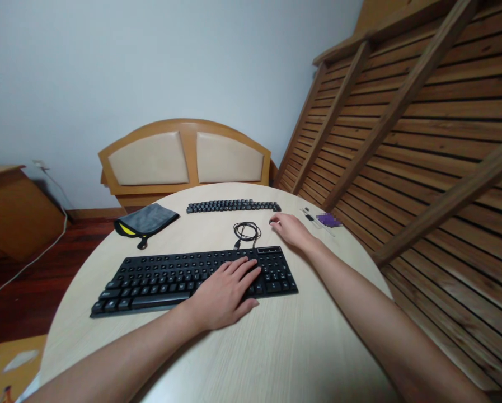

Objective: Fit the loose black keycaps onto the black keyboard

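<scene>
A black keyboard [162, 280] lies on the table in front of me. My left hand [225, 291] rests palm-down across its right half, fingers stretched out over the keys and holding nothing. Beyond the keyboard's right corner, my right hand [287, 226] pinches a small dark piece that looks like a keycap [271, 222] between thumb and fingers, just above the tabletop. Farther back, loose black keycaps [229, 206] are lined up in rows, close to that hand. A coiled black USB cable [246, 230] lies between these rows and the keyboard.
On the left of the round table [276, 336] lies a folded grey cloth [148, 220] with black edging. Small tools [310, 217] and a purple item [328, 219] sit at the right edge. A slatted wooden frame [422, 140] leans close on the right.
</scene>
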`<state>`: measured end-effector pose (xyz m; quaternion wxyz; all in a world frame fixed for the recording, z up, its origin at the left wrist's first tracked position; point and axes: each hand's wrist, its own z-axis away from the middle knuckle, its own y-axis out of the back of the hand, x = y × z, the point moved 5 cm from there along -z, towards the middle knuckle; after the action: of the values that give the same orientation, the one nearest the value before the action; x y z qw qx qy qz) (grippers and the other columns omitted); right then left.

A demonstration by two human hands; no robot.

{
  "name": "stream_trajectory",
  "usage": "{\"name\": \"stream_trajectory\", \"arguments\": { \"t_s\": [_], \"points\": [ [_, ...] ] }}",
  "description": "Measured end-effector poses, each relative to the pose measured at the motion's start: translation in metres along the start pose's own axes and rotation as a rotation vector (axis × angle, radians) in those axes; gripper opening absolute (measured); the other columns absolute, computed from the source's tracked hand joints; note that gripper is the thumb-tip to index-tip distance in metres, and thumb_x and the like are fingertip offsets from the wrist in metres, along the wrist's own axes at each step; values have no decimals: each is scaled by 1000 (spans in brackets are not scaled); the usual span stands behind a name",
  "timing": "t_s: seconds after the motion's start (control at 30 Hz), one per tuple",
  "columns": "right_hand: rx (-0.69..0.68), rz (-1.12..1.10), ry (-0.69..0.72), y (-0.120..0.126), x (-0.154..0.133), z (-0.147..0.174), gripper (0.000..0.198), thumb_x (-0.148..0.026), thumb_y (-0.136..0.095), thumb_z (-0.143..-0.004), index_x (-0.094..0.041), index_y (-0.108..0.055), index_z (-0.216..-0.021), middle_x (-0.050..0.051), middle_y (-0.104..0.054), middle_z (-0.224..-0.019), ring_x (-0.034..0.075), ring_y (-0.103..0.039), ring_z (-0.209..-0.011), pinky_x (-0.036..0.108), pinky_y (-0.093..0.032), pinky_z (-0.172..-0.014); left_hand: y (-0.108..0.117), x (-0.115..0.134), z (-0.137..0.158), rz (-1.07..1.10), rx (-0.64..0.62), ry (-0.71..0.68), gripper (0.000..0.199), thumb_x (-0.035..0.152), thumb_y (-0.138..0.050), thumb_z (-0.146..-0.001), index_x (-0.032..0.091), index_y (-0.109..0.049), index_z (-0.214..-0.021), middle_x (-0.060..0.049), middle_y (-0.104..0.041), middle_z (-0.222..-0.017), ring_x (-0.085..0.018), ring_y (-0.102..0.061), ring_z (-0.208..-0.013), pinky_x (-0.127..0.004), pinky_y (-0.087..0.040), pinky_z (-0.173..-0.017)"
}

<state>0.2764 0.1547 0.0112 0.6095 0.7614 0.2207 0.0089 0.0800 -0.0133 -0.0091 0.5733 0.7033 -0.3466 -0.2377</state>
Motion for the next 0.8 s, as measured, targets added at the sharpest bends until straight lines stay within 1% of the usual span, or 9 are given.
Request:
{"name": "stream_trajectory", "arguments": {
  "t_s": [0.07, 0.13, 0.2, 0.3, 0.4, 0.47, 0.57, 0.63, 0.8],
  "points": [
    [28, -92, 48, 13, -4, 22, 23, -29, -52, -99, -18, -65, -115, 8, -73, -110, 18, -68, -100, 28, -50, -89, -1, 0, 0, -3, -7, 4, 62, 51, -45, -99, 17, -36, -151, -13, -38, -157, -33, -35, -144, -51, -35, -112],
    [94, -394, 142, 26, -10, 46, 21, -30, -57, -96, -18, -66, -111, 8, -73, -108, 19, -69, -97, 31, -52, -88, -1, 0, 0, -4, -13, 10, 62, 50, -46, -99, 17, -36, -151, -12, -38, -157, -33, -35, -144, -50, -35, -113],
    [137, -530, 184, 34, -13, 67, 20, -31, -61, -93, -19, -69, -108, 8, -73, -106, 21, -69, -97, 36, -52, -90, -1, 0, 0, -5, -16, 17, 62, 49, -47, -98, 17, -36, -150, -12, -38, -157, -32, -35, -144, -49, -35, -113],
    [120, -526, 252, 40, -21, 88, 15, -30, -67, -88, -21, -72, -100, 5, -75, -101, 21, -69, -95, 36, -52, -90, 0, 1, -1, 6, -8, 33, 63, 50, -49, -98, 18, -36, -150, -10, -39, -157, -31, -36, -144, -48, -35, -114],
    [150, -527, 293, 46, -29, 95, 14, -28, -71, -84, -21, -73, -96, 4, -75, -97, 20, -70, -90, 35, -52, -87, 2, 1, -3, 37, 28, 54, 60, 50, -49, -98, 19, -39, -148, -10, -45, -153, -29, -40, -142, -47, -37, -113],
    [137, -527, 341, 46, -36, 95, 13, -25, -71, -83, -21, -73, -95, 4, -75, -95, 19, -70, -88, 33, -53, -85, 4, 1, -4, 52, 68, 82, 55, 46, -50, -99, 16, -44, -145, -12, -52, -147, -28, -46, -137, -46, -40, -112],
    [88, -525, 413, 43, -45, 95, 14, -23, -71, -82, -21, -73, -95, 4, -75, -94, 18, -69, -86, 32, -53, -83, 8, 0, -5, 76, 149, 129, 46, 37, -53, -99, 14, -48, -138, -13, -62, -135, -27, -59, -124, -45, -47, -105],
    [60, -529, 444, 40, -51, 96, 15, -23, -71, -81, -21, -73, -95, 3, -75, -92, 18, -69, -84, 31, -52, -82, 11, -1, -6, 94, 200, 146, 41, 33, -54, -98, 15, -50, -134, -12, -67, -126, -26, -64, -114, -44, -51, -98],
    [-8, -547, 441, 35, -64, 100, 16, -24, -74, -79, -21, -72, -94, 1, -73, -85, 16, -68, -78, 28, -51, -76, 18, 2, -8, 139, 316, 161, 29, 30, -55, -98, 18, -54, -124, -9, -70, -114, -25, -67, -101, -42, -55, -88]
  ]
}}
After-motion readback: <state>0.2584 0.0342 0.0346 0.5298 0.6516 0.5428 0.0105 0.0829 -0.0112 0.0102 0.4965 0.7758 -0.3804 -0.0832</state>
